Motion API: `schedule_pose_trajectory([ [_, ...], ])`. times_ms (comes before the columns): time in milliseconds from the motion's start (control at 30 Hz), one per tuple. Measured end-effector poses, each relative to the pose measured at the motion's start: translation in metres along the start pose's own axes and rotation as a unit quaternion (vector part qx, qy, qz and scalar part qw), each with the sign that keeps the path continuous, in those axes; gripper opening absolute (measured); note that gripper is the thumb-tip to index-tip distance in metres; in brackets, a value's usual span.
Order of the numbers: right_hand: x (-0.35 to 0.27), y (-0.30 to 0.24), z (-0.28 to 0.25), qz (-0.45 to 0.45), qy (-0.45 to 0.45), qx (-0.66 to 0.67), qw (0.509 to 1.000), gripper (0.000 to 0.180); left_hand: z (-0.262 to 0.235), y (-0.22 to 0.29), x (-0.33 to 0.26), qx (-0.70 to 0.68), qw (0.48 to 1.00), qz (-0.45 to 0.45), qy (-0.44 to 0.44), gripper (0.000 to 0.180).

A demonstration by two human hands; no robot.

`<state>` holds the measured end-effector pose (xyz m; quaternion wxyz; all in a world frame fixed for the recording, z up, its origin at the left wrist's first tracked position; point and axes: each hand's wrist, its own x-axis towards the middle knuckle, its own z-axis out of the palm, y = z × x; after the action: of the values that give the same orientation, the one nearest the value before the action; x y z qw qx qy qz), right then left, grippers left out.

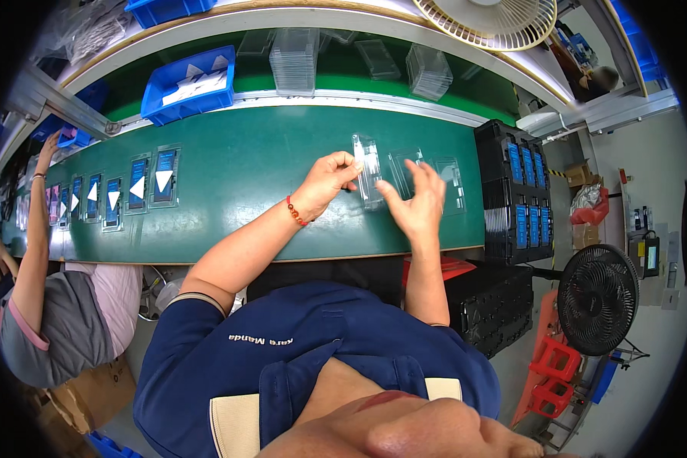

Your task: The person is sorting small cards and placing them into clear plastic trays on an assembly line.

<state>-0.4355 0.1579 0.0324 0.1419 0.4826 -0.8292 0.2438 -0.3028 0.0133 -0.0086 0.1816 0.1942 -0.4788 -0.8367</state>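
A transparent plastic blister tray (369, 174) stands tilted over the green bench, its left edge pinched between the thumb and fingers of my left hand (330, 181). My right hand (417, 202) is spread open just right of that tray, the thumb close to its lower right edge; whether it touches, I cannot tell. Behind and beside my right fingers, two more transparent trays lie on the bench, one partly hidden (398, 169) and another farther right (454, 189).
Blue-labelled packs with white triangles (164, 177) line the bench's left side, where a co-worker's arm (38, 206) reaches. A blue bin (188, 85) and stacked transparent trays (294, 62) sit along the back. Black trays holding blue packs (516, 191) stand at the right end.
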Motion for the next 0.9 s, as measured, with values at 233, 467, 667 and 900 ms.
schedule_pose_trajectory([
  [233, 0.001, -0.026, 0.037, 0.141, -0.14, 0.486, 0.851, 0.059, -0.013, 0.014, -0.018, -0.128, 0.992, -0.012, -0.011, 0.006],
  [467, 0.022, -0.027, 0.021, -0.015, -0.154, 0.221, 0.963, 0.062, -0.048, 0.041, -0.028, -0.014, 0.991, -0.066, 0.112, 0.015],
  [667, 0.122, 0.006, 0.028, -0.001, 0.043, 0.045, 0.998, 0.051, -0.054, 0.048, -0.026, 0.239, 0.957, -0.013, 0.165, 0.022],
  [900, 0.241, 0.061, 0.05, 0.178, -0.103, -0.101, 0.973, 0.072, -0.052, 0.045, -0.025, 0.352, 0.909, 0.064, 0.213, 0.05],
])
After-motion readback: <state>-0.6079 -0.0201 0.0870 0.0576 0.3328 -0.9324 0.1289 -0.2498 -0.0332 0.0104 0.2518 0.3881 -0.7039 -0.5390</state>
